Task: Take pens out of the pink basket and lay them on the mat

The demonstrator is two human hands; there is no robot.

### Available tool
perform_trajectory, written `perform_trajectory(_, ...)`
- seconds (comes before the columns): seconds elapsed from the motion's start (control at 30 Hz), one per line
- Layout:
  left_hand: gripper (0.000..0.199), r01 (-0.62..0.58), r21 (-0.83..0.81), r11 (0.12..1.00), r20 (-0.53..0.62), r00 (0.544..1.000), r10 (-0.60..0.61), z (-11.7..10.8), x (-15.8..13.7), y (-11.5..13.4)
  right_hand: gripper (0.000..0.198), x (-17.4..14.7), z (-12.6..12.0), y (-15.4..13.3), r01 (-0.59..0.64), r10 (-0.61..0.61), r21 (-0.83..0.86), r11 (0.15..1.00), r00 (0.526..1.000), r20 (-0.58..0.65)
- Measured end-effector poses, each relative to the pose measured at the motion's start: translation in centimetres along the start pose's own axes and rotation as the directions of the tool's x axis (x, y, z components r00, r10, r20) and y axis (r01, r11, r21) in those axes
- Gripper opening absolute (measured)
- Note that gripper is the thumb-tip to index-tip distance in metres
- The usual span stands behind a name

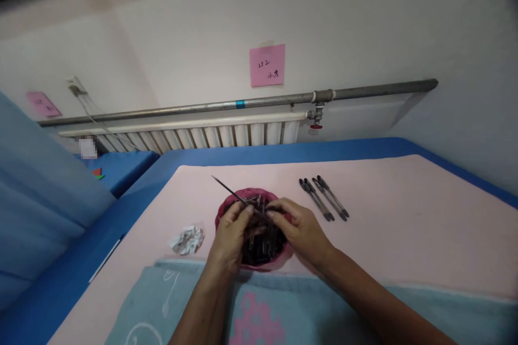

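Observation:
A thin dark pen refill slants up and to the left, its narrow tip pointing away from me. My left hand is closed, pinching the refill between thumb and fingers. My right hand is closed around its lower right end; the fingers partly hide what is there. Both hands are over a round magenta basket holding many dark pen parts. Several black-capped clear pens lie side by side to the right of the basket.
A crumpled white paper lies left of the basket on the pink table cover. A blue patterned cloth covers the near edge. Behind the table are a radiator and a pipe. A blue curtain hangs at left.

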State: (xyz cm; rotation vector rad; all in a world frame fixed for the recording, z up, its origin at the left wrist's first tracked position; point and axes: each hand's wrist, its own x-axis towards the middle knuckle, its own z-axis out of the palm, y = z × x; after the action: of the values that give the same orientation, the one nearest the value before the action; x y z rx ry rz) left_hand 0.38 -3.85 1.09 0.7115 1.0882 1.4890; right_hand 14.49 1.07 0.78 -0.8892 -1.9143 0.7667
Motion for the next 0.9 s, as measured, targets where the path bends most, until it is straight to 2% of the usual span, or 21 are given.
perform_trajectory(0.07,0.028,-0.078,0.039,0.996,-0.102,0.991,0.082,-0.8,0.3,0.4,0.016,0.5,-0.6,0.9,0.005,-0.01,-0.063,0.998,0.997,-0.078)
perform_trajectory(0.13,0.033,-0.15,0.103,0.983,-0.159,0.973,0.165,-1.5,0.5,0.9,0.017,1.0,-1.3,2.1,-0.012,-0.016,-0.213,0.977,0.991,-0.133)
perform_trajectory(0.23,0.036,-0.14,0.072,0.988,-0.167,0.975,0.15,-2.1,0.5,1.5,0.016,1.3,-1.7,3.3,0.016,-0.045,-0.364,0.931,0.996,-0.071)
perform_trajectory(0.37,0.034,-0.124,-0.03,0.992,-0.147,0.982,0.118,-2.1,0.3,1.9,0.018,1.2,-1.5,3.8,0.027,-0.026,-0.427,0.904,1.0,0.007)
perform_trajectory(0.53,0.036,-0.129,-0.032,0.991,-0.15,0.981,0.123,-2.0,0.2,2.1,0.017,1.0,-1.7,3.2,0.04,0.036,-0.518,0.855,0.99,0.136)
perform_trajectory(0.63,0.039,-0.088,-0.009,0.996,-0.139,0.987,0.086,-1.9,0.1,2.0,0.016,0.9,-2.0,2.0,0.068,0.087,-0.588,0.806,0.969,0.231)
perform_trajectory(0.77,0.035,-0.081,0.03,0.996,-0.15,0.985,0.085,-2.0,0.1,1.7,0.018,0.5,-2.2,0.3,0.132,0.185,-0.707,0.695,0.917,0.354)
perform_trajectory(0.9,0.03,-0.085,0.066,0.994,-0.153,0.984,0.094,-2.2,0.3,1.4,0.02,0.2,-1.8,0.1,0.133,0.211,-0.719,0.682,0.906,0.367)
